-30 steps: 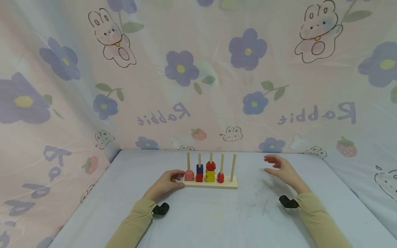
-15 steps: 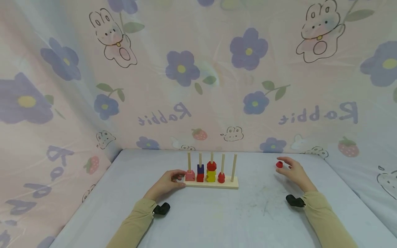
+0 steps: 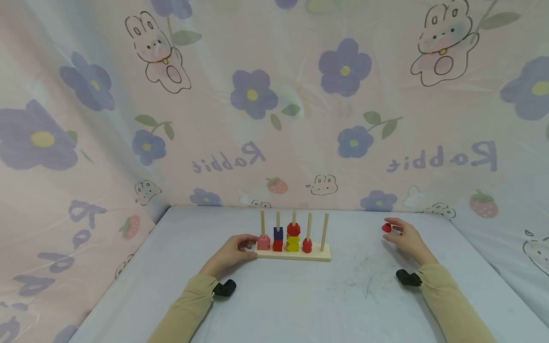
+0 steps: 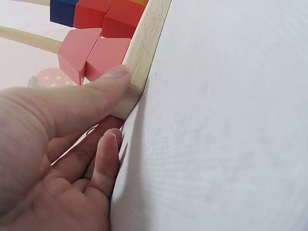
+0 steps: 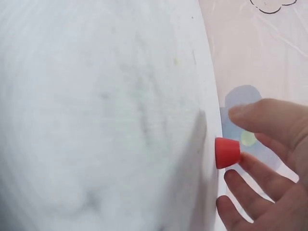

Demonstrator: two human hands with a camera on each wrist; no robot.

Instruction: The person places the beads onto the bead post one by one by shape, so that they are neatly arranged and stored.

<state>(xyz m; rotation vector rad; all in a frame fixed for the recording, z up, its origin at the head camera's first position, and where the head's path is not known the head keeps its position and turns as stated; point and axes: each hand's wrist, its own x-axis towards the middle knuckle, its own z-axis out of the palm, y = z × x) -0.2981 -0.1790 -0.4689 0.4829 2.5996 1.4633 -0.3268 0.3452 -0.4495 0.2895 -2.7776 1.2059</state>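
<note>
A wooden peg stand [image 3: 296, 256] with upright pegs stands near the back of the table. My left hand [image 3: 230, 252] holds its left end, the thumb [image 4: 108, 86] on the base's edge and the other fingers behind. Pink blocks [image 3: 263, 243] sit on the leftmost peg. Beside them come a blue block [image 3: 278, 233] over a red one, then a red bead [image 3: 293, 229] over yellow ones. Small red beads [image 3: 307, 246] are on the fourth peg; the rightmost peg [image 3: 324, 232] is bare. A loose tapered red bead [image 5: 227, 153] is at my right hand [image 3: 405, 238], an index fingertip against it, thumb apart.
A white-covered table [image 3: 300, 300] carries the stand. Behind and at the sides hangs a pink curtain [image 3: 296, 128] printed with rabbits and flowers. Black wrist cameras [image 3: 224, 288] are strapped at both cuffs.
My right hand has moved right, and the loose red bead, not seen one second ago, now shows at its fingertips. The left hand has kept its hold on the stand.
</note>
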